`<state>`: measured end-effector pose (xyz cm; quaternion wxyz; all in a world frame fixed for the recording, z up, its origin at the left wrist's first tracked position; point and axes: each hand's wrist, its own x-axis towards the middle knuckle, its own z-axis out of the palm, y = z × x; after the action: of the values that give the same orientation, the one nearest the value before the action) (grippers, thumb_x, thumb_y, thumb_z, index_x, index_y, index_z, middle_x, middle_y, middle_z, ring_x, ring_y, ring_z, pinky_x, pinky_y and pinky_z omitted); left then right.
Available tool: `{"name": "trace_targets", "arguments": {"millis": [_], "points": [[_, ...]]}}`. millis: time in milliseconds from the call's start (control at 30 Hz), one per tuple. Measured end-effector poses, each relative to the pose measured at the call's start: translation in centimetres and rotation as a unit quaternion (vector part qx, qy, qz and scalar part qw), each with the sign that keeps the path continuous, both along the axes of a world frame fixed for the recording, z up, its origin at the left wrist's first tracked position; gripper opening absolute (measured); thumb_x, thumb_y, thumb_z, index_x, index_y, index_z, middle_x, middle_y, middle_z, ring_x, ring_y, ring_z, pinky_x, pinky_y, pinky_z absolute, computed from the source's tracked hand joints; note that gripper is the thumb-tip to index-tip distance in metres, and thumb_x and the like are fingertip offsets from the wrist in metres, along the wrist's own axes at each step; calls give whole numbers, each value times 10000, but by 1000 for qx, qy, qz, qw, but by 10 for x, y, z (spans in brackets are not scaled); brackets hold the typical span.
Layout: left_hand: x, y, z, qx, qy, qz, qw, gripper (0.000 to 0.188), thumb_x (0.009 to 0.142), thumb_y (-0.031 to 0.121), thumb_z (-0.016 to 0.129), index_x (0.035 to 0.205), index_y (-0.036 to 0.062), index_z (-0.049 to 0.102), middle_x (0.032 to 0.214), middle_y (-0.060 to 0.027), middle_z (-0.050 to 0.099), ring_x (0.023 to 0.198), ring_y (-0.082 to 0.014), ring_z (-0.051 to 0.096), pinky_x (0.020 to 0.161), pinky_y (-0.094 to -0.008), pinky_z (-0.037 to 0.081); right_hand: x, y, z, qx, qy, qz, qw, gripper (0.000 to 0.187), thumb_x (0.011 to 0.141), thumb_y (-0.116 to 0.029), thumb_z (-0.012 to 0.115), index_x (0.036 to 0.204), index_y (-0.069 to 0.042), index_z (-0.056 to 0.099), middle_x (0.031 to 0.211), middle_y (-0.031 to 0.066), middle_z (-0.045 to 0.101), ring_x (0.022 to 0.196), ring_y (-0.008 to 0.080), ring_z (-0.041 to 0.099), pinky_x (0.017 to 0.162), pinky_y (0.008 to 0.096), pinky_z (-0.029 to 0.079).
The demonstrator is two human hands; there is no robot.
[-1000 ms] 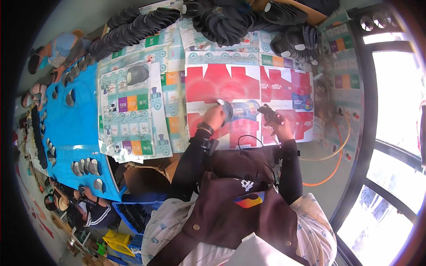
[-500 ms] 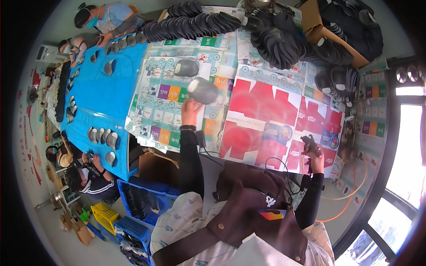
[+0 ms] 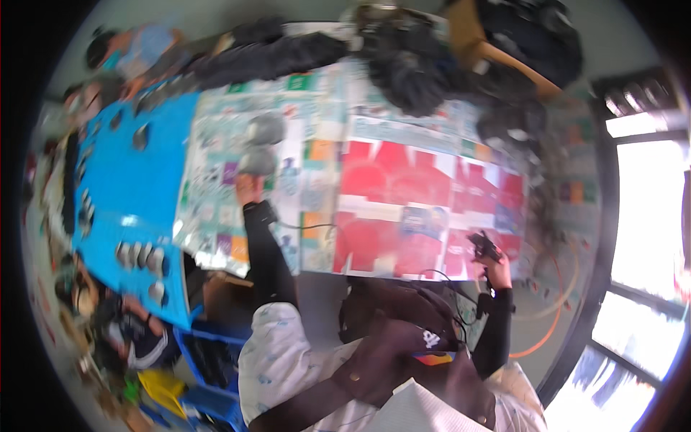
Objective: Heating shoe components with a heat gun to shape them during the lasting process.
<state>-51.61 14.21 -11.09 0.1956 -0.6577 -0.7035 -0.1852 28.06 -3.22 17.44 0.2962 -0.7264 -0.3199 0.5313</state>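
Note:
My left hand [image 3: 250, 189] grips the near edge of a dark grey curved piece [image 3: 257, 161], held over the patterned paper sheets left of centre. Just beyond it rests a second grey curved piece [image 3: 266, 128]; blur hides whether the two touch. On the right, my right hand [image 3: 497, 268] is closed round a dark spray gun [image 3: 484, 247], held over the near right corner of the red printed sheets [image 3: 396, 180]. Its fingers wrap the grip, and a thin hose runs near it.
A blue-covered table [image 3: 144, 191] at left carries several more curved pieces. Dark piles [image 3: 414, 79] and an open carton [image 3: 497, 50] stand at the far side. Co-workers sit along the left. Blue crates [image 3: 209, 353] lie below; an orange hose [image 3: 554, 331] hangs at right.
My left hand has moved left with its grey piece, close to the one lying on the sheets. The whole view has shifted and blurred; my right hand still holds the spray gun.

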Motion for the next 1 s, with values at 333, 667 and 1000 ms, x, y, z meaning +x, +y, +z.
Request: {"name": "trace_targets", "arguments": {"millis": [333,667,1000], "points": [[144,20,-28,-53,-397,216,890,352,950,313,579,1041,-11,683,1195,-196,651,1107,-371,615,974,-447,484,59,-5,18,6,-45,-35,998,420,824,-20,645,1241,21,625,944,69,741,776,140,690,505,285,553],[692,106,230,-121,-443,-322,828,764,786,166,837,1412,-17,439,1339,-223,575,1246,-367,561,1066,-427,442,151,-6,-14,3,3,-30,1000,343,807,-103,684,1141,-26,690,852,57,725,670,134,644,561,304,529],[956,223,294,-16,356,-462,812,655,955,208,505,1571,341,326,1668,15,231,1545,-355,147,1170,-722,130,229,-54,-51,96,-47,-37,994,274,823,-118,690,1080,-28,674,904,98,721,867,197,684,789,358,518]]}}
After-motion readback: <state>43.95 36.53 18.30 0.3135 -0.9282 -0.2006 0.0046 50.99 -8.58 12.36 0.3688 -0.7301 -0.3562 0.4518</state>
